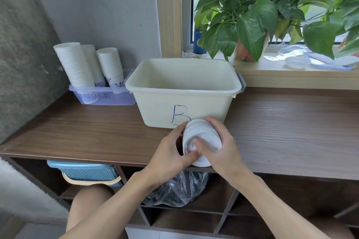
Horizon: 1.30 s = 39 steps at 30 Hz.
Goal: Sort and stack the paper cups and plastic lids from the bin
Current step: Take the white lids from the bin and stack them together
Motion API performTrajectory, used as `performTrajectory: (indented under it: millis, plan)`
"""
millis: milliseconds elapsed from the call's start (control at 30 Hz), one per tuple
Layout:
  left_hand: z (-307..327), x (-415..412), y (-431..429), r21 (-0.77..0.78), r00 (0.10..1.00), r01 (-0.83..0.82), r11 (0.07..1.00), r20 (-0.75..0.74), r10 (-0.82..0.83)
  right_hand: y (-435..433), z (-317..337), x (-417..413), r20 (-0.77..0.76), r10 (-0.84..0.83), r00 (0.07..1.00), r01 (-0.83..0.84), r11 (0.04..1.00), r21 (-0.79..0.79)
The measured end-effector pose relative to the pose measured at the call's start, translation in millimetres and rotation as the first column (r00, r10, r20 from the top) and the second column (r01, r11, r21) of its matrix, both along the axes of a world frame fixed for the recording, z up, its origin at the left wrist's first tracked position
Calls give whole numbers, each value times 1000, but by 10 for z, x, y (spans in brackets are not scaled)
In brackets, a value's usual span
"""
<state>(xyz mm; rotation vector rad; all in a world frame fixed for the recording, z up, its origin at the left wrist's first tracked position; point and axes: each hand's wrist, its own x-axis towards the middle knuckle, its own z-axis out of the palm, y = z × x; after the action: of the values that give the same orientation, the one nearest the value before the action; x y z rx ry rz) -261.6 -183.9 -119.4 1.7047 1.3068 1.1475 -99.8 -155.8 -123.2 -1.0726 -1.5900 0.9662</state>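
left hand (169, 151): curled around the stack of lids (201, 137)
right hand (217, 147): gripped the same stack, thumb on top

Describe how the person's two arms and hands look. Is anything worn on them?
The left hand and the right hand are bare: no gloves, and no ring, watch or bracelet shows. The left forearm and the right forearm are bare too; no sleeve is in view down to the picture's lower edge. The nails that show look short and unpainted.
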Motion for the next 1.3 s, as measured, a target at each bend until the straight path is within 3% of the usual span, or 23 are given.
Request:
performTrajectory:
  millis: [333, 500, 667, 933, 1300]
  plan:
    - [27, 11, 26, -108, 997, 14, 994, 76, -5, -28, 58, 53, -144, 21, 989, -22, 1000, -4]
    - [-48, -21, 14, -72, 996, -40, 997, 73, 46, -31, 62, 79, -95, 74, 993, -74, 997, 4]
    - [-13, -21, -19, -29, 998, 2, 1000, -62, -4, -30, 32, 66, -18, 83, 996, -82, 996, 34]
    - [-12, -18, 0, -16, 999, -38, 999, 38, 39, 6, -6, 55, -8, 45, 999, -44, 998, 52]
    - [-36, -41, 51, -12, 998, -24, 1000, 54, 24, -55, 25, 8, 1, -17, 1000, 17, 991, 136]
